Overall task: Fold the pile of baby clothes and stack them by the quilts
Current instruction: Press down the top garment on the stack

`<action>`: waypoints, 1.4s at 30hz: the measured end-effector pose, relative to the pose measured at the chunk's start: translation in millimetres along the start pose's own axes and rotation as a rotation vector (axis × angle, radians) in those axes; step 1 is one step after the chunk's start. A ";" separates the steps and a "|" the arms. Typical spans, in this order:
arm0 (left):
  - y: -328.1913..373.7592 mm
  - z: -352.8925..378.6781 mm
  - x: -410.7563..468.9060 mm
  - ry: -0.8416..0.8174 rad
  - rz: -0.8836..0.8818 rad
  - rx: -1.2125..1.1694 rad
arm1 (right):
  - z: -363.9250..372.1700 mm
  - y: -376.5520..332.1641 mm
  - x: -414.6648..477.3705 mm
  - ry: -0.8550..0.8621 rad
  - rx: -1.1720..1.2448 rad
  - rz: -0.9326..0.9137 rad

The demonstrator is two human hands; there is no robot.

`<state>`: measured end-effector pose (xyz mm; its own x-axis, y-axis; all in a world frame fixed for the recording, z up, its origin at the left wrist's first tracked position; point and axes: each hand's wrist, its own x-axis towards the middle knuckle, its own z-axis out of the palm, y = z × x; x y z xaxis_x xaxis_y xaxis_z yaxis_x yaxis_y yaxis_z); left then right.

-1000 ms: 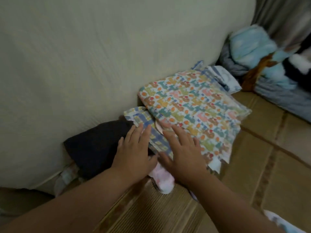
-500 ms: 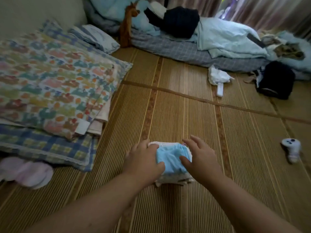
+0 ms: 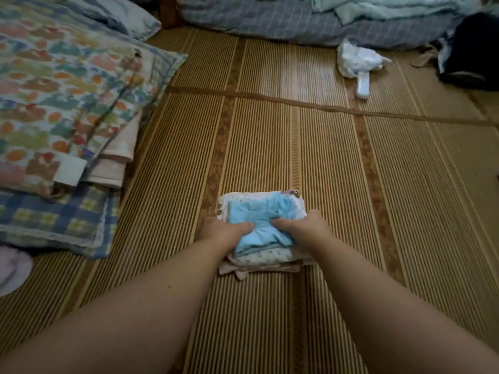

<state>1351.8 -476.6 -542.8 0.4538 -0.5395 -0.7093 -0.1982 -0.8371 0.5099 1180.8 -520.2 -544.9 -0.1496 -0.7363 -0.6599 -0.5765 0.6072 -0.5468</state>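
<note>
A small stack of baby clothes (image 3: pixel 263 238) sits on the woven straw mat (image 3: pixel 337 163), to the right of the quilts (image 3: pixel 62 98) and clearly apart from them, with a strip of bare mat between. The stack is folded into a rough square. A light blue garment (image 3: pixel 251 214) lies on top, with white and printed pieces under it and a beige layer at the bottom.

Both hands hold the stack. The left hand (image 3: pixel 220 233) grips the side that faces the quilts, and the right hand (image 3: pixel 306 228) grips the side away from them. Each thumb presses into the blue garment and bunches the cloth between them. The other fingers curl down over the edges and are mostly hidden. Both forearms reach forward from the bottom of the view.

The quilts are piled flat. A multicoloured printed one lies on top, with a pale peach layer beneath it, and a blue and yellow checked blanket (image 3: pixel 54 220) with a lace edge lies at the bottom. A pink cloth (image 3: pixel 12 268) lies just on the near side of the quilts. Well to the right of the quilts, beyond the stack, are a crumpled white bag (image 3: pixel 356 59) and a dark bag (image 3: pixel 475 49). Grey checked bedding (image 3: pixel 297 20) runs along the far edge of the mat.
</note>
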 end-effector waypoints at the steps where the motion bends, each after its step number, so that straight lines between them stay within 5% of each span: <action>1: -1.0 -0.6 2.3 -0.028 -0.002 -0.075 | 1.5 -1.1 2.6 -0.036 0.038 0.036; 5: -1.6 3.1 0.2 -0.226 -0.057 -0.086 | 2.7 -1.6 5.9 -0.167 0.097 0.061; 16: -7.0 -46.6 -29.9 -0.292 0.145 -0.380 | -11.2 -33.5 -54.6 -0.268 0.312 -0.249; 21: -2.7 -138.9 -68.0 -0.090 0.326 -0.416 | 3.0 -109.7 -117.4 -0.309 0.258 -0.442; 27: -26.1 -294.6 -125.1 0.203 0.392 -0.548 | 67.4 -237.7 -215.8 -0.579 0.132 -0.706; 33: -88.9 -438.2 -149.4 0.512 0.311 -0.576 | 192.1 -333.2 -302.0 -0.745 0.029 -0.853; 42: -213.3 -558.6 -127.5 0.716 0.055 -0.752 | 391.4 -379.5 -371.1 -0.948 -0.144 -0.833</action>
<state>1821.5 -178.6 -289.3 0.9191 -0.1893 -0.3455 0.2465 -0.4078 0.8792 1769.4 -360.5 -294.2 0.8957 -0.3408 -0.2857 -0.3096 -0.0165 -0.9507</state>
